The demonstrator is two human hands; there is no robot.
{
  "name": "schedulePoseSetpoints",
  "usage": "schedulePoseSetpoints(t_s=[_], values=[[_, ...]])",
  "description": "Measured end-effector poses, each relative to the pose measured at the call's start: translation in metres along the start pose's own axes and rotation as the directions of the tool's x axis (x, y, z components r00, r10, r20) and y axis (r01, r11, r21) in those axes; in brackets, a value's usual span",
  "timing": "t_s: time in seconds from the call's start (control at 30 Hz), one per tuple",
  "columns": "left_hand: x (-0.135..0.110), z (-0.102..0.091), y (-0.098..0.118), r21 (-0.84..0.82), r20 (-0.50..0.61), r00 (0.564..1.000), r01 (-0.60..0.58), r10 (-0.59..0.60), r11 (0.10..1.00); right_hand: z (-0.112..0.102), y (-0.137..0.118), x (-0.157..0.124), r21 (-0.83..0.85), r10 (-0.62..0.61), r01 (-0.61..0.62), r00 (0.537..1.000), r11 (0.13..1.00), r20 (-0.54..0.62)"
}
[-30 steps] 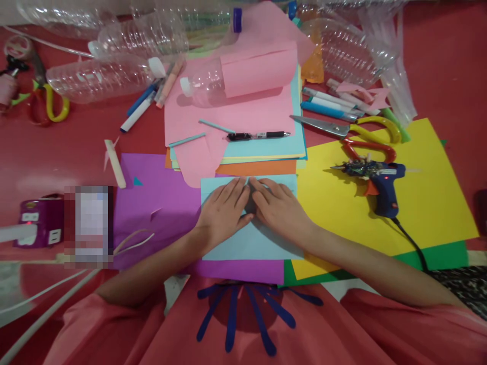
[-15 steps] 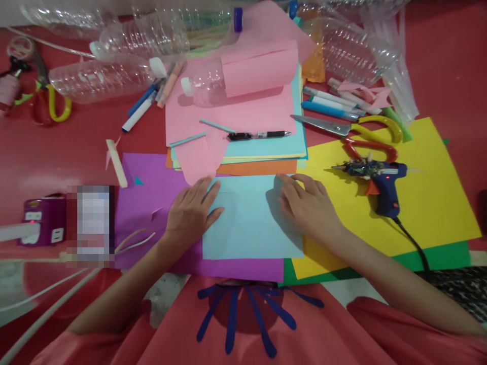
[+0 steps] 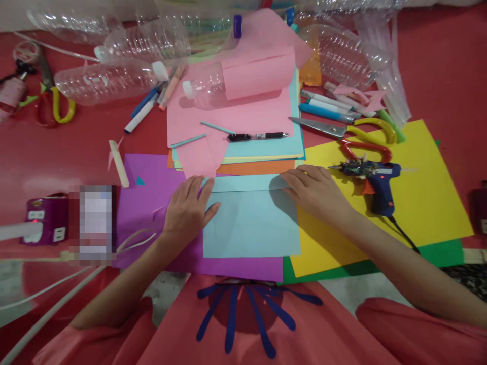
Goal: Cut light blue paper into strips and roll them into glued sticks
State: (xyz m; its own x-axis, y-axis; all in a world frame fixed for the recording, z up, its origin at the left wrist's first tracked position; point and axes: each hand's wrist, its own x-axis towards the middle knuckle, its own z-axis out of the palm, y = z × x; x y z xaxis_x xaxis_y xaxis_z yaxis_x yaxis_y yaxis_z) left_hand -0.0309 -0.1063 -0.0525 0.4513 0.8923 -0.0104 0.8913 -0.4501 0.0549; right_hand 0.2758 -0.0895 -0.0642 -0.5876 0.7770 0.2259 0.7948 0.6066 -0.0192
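Observation:
A light blue sheet of paper [image 3: 251, 223] lies in front of me, with a narrow folded strip [image 3: 247, 183] along its far edge. At the upper left corner my left hand [image 3: 186, 205] rests with fingers stretched out and the thumb apart on the sheet. My right hand [image 3: 317, 191] has its fingertips and thumb closed on the right end of the strip. Under the sheet are purple paper [image 3: 152, 203] and yellow paper [image 3: 426, 203]. The fingertips' undersides are hidden.
Beyond lie a black pen [image 3: 258, 136], a bottle wrapped in pink paper [image 3: 261, 76] and several clear bottles [image 3: 110, 81]. To the right are scissors [image 3: 323, 126] and a corded glue gun [image 3: 382, 190]. A blurred phone-like device [image 3: 95, 223] and purple socket block [image 3: 47, 220] sit left.
A folded strip now shows along the far edge of the light blue sheet, which looked flat before. My right hand has shifted slightly and its thumb has drawn closer to its fingers.

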Motion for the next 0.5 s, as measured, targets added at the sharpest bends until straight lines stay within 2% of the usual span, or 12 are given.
schedulePoseSetpoints(t_s=[0.1, 0.17, 0.3, 0.4, 0.47, 0.5], values=[[0.012, -0.004, 0.005, 0.038, -0.023, 0.999, -0.042, 0.043, 0.998, 0.001, 0.007, 0.006, -0.01, -0.085, 0.085, 0.996, 0.996, -0.031], [0.024, -0.008, 0.013, 0.031, 0.018, 0.998, -0.068, 0.067, 0.997, 0.001, 0.008, 0.011, 0.009, -0.083, 0.084, 0.994, 0.996, -0.064], [0.052, -0.022, 0.03, -0.002, 0.249, 0.967, -0.044, 0.043, 0.999, -0.005, 0.007, 0.021, 0.046, 0.005, 0.001, 0.989, 0.999, -0.149], [0.066, -0.03, 0.027, -0.135, 0.266, 0.961, 0.116, -0.077, 0.984, -0.016, 0.011, 0.021, 0.137, 0.139, -0.112, 0.969, 0.984, -0.207], [0.069, -0.028, 0.017, -0.345, 0.241, 0.957, 0.24, -0.162, 0.907, -0.023, 0.018, 0.016, 0.195, 0.231, -0.183, 0.937, 0.964, -0.262], [0.069, -0.024, 0.012, -0.468, 0.226, 0.954, 0.285, -0.199, 0.836, -0.026, 0.021, 0.013, 0.214, 0.274, -0.217, 0.918, 0.952, -0.286]])
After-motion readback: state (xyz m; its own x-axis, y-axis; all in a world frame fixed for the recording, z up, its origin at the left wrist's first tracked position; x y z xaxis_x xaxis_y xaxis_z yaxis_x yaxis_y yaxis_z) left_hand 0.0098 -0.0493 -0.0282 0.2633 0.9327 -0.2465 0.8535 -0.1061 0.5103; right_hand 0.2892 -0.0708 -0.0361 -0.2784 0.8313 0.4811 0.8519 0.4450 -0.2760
